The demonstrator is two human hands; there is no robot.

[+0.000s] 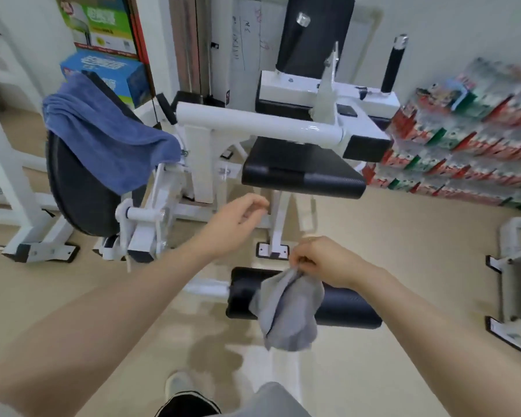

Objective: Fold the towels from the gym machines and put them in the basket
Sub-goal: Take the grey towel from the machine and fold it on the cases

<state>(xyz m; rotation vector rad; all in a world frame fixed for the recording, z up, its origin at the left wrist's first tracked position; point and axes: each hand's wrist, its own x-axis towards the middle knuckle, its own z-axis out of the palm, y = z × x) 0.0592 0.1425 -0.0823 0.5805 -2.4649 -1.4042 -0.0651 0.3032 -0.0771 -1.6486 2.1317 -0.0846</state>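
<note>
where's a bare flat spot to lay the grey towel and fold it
The black seat pad is bare, bordered by the white bar behind. The roller pad under the grey towel is round. Left is crowded: the blue towel drapes that pad. The right hand pinches the grey towel.
</note>
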